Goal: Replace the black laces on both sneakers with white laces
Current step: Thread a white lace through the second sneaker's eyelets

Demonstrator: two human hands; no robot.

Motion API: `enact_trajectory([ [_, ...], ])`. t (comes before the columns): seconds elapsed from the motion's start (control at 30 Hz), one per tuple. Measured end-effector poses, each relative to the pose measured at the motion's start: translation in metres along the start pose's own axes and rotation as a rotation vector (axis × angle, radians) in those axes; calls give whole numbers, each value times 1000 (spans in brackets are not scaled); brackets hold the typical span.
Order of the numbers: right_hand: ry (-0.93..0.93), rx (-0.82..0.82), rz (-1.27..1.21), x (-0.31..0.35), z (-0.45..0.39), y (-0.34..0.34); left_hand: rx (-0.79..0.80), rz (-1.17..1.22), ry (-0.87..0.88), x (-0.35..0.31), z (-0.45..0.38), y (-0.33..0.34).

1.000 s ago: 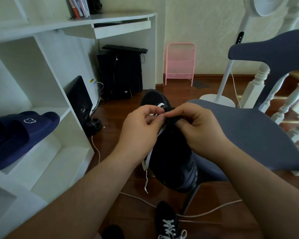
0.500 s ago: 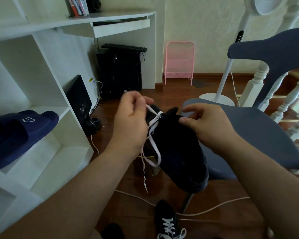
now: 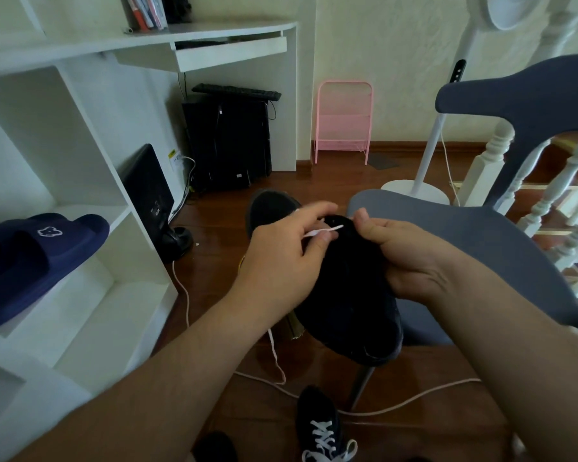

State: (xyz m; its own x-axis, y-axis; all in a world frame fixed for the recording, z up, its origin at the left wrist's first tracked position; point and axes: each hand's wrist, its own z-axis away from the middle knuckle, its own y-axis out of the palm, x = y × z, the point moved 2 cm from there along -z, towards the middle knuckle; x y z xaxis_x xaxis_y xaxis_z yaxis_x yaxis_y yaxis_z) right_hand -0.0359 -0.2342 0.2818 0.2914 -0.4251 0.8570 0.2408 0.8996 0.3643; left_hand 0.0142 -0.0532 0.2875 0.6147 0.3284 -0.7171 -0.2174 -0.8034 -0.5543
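A black sneaker [image 3: 347, 301] is held up in front of me, heel toward the camera, over the edge of the grey chair seat. My right hand [image 3: 404, 251] grips its right side near the tongue. My left hand [image 3: 281, 258] pinches the tip of a white lace [image 3: 327, 231] and holds it against the shoe's upper eyelets. The rest of that lace hangs below my left wrist toward the floor. A second black sneaker [image 3: 321, 431] with white laces stands on the floor at the bottom.
A grey chair [image 3: 474, 241] takes up the right side. White shelving [image 3: 90, 261] with navy slippers [image 3: 37, 258] stands at the left. A white cable [image 3: 397, 405] runs across the wooden floor. A fan stand [image 3: 414, 191], a pink rack [image 3: 342, 121] and a black computer tower [image 3: 227, 141] stand further back.
My left hand, which had pulled the lace up and to the left, has come back to the shoe with the lace tip. The sneaker has shifted slightly in my right hand.
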Motion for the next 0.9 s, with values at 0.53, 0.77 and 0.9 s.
enact_trajectory([
  [0.53, -52, 179, -78, -1, 3, 6, -83, -37, 46, -13, 2, -15],
  [0.77, -235, 124, -8, 0, 4, 14, -146, -89, 79, -23, 5, -13],
  [0.9, -446, -33, 231, -1, 8, 22, -163, -175, 71, -24, 3, -14],
])
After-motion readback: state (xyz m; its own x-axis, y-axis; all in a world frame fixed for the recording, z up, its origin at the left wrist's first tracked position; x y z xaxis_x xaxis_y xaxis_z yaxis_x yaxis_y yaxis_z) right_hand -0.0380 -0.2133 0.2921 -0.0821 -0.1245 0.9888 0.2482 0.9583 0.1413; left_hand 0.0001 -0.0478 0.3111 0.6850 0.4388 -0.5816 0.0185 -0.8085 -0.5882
